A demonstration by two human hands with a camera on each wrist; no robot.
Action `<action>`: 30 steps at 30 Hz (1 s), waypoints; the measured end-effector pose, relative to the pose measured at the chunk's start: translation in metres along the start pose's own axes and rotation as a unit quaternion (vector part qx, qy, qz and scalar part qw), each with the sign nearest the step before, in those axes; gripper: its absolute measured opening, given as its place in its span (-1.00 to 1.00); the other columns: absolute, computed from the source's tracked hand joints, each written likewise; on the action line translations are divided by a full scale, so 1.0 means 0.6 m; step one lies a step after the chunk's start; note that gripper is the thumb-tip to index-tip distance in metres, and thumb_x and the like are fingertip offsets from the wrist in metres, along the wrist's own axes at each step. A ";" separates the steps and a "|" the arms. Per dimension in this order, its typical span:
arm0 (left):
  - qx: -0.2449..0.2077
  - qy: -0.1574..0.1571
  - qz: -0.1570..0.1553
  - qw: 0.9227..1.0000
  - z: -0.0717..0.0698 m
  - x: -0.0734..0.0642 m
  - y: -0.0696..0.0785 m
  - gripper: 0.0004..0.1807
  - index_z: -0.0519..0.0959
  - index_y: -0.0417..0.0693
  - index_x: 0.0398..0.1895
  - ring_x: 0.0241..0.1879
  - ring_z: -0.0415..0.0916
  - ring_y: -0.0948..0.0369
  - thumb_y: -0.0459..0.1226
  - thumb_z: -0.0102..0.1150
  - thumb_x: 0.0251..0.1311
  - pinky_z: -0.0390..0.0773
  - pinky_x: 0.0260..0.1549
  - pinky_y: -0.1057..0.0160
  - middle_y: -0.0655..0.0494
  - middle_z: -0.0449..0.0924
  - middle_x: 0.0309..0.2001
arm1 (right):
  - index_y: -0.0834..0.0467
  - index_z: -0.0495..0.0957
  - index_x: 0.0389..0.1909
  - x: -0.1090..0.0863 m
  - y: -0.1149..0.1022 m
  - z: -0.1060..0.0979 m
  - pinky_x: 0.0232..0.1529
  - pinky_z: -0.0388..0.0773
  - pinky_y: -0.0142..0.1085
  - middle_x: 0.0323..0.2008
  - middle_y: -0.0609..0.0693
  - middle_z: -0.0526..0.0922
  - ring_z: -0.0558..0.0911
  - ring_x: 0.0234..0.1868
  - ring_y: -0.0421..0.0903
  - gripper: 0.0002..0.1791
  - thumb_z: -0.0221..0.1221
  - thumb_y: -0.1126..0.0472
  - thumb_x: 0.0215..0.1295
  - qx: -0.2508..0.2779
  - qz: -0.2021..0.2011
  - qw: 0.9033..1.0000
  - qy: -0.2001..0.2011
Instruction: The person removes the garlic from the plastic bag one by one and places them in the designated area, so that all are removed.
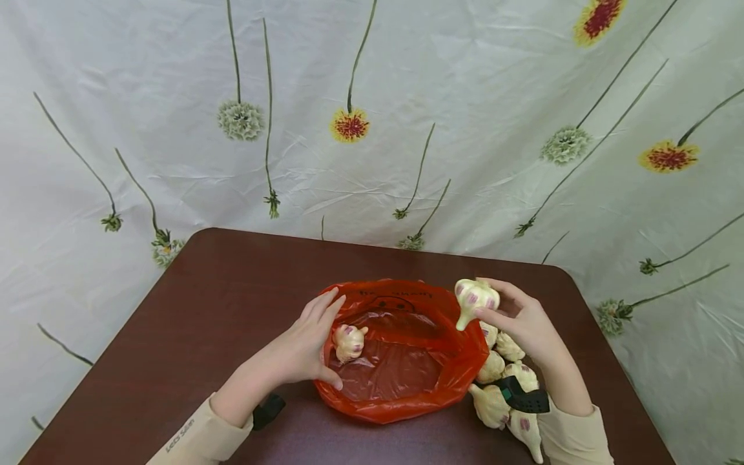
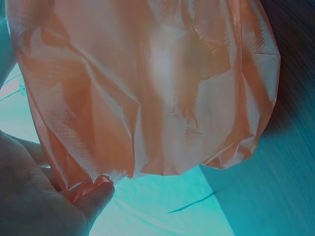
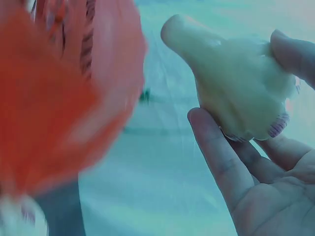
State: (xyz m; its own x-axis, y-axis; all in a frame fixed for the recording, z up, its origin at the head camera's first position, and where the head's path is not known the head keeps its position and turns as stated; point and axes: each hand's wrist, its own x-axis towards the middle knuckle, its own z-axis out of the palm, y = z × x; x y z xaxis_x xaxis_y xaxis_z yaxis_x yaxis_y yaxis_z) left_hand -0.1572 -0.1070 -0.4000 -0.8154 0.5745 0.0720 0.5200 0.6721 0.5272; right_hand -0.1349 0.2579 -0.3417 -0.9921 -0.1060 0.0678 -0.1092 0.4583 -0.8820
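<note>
A red plastic bag (image 1: 401, 403) stands with its mouth wide on the table. My left hand (image 1: 296, 352) holds its left rim, and the left wrist view shows the thumb (image 2: 96, 201) pinching a gathered fold of the bag. One garlic bulb (image 1: 349, 343) lies inside, by the left wall. Above the bag's right rim, my right hand (image 1: 526, 326) grips another garlic bulb (image 1: 478, 297) between thumb and fingers, its stem angled down toward the bag in the head view. Under my right forearm, several garlic bulbs (image 1: 490, 405) are heaped beside the bag, partly hidden by the wrist camera.
The dark brown table (image 1: 232, 290) has rounded far corners. Behind it hangs a pale cloth (image 1: 465, 84) printed with flowers. A black wrist camera (image 1: 526, 395) on the right wrist sits close over the garlic heap.
</note>
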 end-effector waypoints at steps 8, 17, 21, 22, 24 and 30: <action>0.002 -0.003 -0.005 1.000 -0.003 -0.001 -0.001 0.43 -0.01 -0.31 0.51 0.50 -0.16 -0.20 -0.02 0.69 -0.42 0.30 0.30 -0.23 -0.26 -0.15 0.54 | 0.22 0.25 0.43 -0.038 0.049 -0.063 -0.12 0.52 -0.53 -0.08 -0.50 0.49 0.55 -0.12 -0.49 -0.32 0.20 0.06 0.39 -0.042 0.079 0.994 0.057; 0.000 -0.007 -0.012 1.000 -0.004 -0.003 -0.001 0.42 -0.01 -0.30 0.52 0.50 -0.16 -0.20 -0.02 0.69 -0.41 0.30 0.30 -0.23 -0.26 -0.15 0.54 | 0.23 -0.03 0.55 -0.072 0.119 -0.106 0.18 0.41 -0.16 0.41 0.18 0.24 0.27 -0.10 -0.70 -0.14 0.07 -0.14 0.44 -0.058 0.195 0.977 0.066; 0.001 -0.006 -0.011 1.000 -0.003 -0.003 -0.002 0.42 -0.01 -0.30 0.52 0.50 -0.16 -0.20 -0.03 0.69 -0.41 0.29 0.31 -0.23 -0.26 -0.15 0.54 | 0.29 -0.08 0.54 -0.082 0.151 -0.118 0.03 0.48 -0.43 0.42 0.29 0.18 0.36 -0.16 -0.71 -0.10 0.03 -0.17 0.45 -0.051 0.229 0.970 0.060; 0.002 -0.006 -0.010 1.000 -0.003 -0.003 -0.002 0.42 -0.01 -0.30 0.52 0.50 -0.16 -0.20 -0.03 0.69 -0.41 0.29 0.31 -0.23 -0.26 -0.15 0.54 | 0.30 -0.08 0.54 -0.083 0.159 -0.120 -0.04 0.47 -0.50 0.42 0.28 0.19 0.41 -0.19 -0.71 -0.08 0.03 -0.18 0.44 -0.050 0.238 0.968 0.059; 0.002 -0.006 -0.010 1.000 -0.003 -0.003 -0.003 0.42 -0.01 -0.30 0.52 0.50 -0.16 -0.20 -0.02 0.69 -0.41 0.29 0.31 -0.23 -0.25 -0.15 0.54 | 0.32 -0.10 0.54 -0.084 0.174 -0.122 0.00 0.48 -0.48 0.42 0.30 0.18 0.47 -0.22 -0.67 -0.06 0.03 -0.20 0.43 -0.036 0.255 0.965 0.057; 0.004 -0.006 -0.012 1.000 -0.003 -0.004 -0.003 0.43 -0.01 -0.30 0.52 0.50 -0.16 -0.20 0.01 0.69 -0.41 0.29 0.31 -0.23 -0.25 -0.15 0.54 | 0.39 -0.13 0.52 -0.085 0.212 -0.122 0.11 0.50 -0.31 0.41 0.42 0.19 0.54 -0.25 -0.59 -0.02 -0.01 -0.23 0.43 -0.027 0.296 0.953 0.052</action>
State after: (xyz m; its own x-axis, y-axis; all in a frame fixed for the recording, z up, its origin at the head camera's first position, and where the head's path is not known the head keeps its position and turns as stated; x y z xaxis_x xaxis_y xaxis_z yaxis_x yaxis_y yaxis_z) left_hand -0.1567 -0.1101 -0.3997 -0.8246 0.5635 0.0499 0.5023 0.6889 0.5225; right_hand -0.1027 0.3863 -0.4231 -0.8815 0.2730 -0.3853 0.4713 0.4562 -0.7549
